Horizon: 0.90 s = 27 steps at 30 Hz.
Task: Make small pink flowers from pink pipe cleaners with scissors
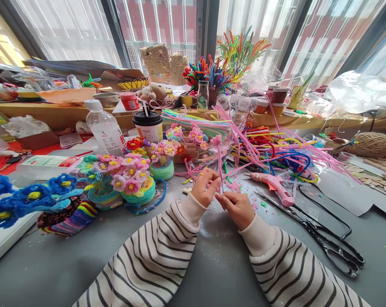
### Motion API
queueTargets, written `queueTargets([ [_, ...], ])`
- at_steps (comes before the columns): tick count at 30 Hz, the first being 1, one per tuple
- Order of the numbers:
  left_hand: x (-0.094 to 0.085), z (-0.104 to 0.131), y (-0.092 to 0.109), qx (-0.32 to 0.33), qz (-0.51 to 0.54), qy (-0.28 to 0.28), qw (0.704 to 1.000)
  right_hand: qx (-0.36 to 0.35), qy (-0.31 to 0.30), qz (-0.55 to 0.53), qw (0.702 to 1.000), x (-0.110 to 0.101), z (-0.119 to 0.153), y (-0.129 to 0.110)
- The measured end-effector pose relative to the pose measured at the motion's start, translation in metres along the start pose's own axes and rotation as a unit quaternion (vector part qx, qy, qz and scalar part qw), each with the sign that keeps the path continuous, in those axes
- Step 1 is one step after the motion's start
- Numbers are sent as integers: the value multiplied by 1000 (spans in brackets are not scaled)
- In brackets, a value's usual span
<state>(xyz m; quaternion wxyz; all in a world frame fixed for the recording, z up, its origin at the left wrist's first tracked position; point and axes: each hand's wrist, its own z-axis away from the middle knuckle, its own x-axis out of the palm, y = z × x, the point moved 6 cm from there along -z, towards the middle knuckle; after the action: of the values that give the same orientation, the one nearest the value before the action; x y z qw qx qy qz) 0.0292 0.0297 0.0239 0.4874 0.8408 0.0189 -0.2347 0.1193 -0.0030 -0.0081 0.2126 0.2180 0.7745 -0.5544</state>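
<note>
Over the middle of the table, a pink pipe-cleaner flower [216, 140] stands upright on a long pink stem. My left hand [205, 187] is closed, with thumb and fingers pinching beside this stem. Just below and to the right, my right hand [236, 209] pinches the thin lower end of the stem, which looks dark and wire-like there. The two thumbs come close together, and the fingers partly hide the grip. Pink fluff scraps [234, 186] lie behind my hands. Finished pink pipe-cleaner flowers [131, 170] in small coiled pots stand to the left.
A pink glue gun [277, 187] and black-handled scissors [332, 243] lie at the right. Loose pipe cleaners [263, 145] heap up behind. A lidded cup [148, 125], a plastic bottle [105, 130] and blue flowers [33, 196] in a striped pot occupy the left.
</note>
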Motion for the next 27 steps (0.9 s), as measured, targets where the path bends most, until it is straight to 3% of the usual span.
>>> queueTargets([
  [8, -1, 0, -1, -8, -2, 0, 1000, -1, -8, -15, 1000, 2, 0, 0],
  [15, 5, 1, -3, -3, -1, -40, 999, 28, -49, -54, 997, 3, -2, 5],
  [27, 5, -1, -6, -24, -2, -36, 999, 10, -14, -45, 999, 2, -2, 7],
])
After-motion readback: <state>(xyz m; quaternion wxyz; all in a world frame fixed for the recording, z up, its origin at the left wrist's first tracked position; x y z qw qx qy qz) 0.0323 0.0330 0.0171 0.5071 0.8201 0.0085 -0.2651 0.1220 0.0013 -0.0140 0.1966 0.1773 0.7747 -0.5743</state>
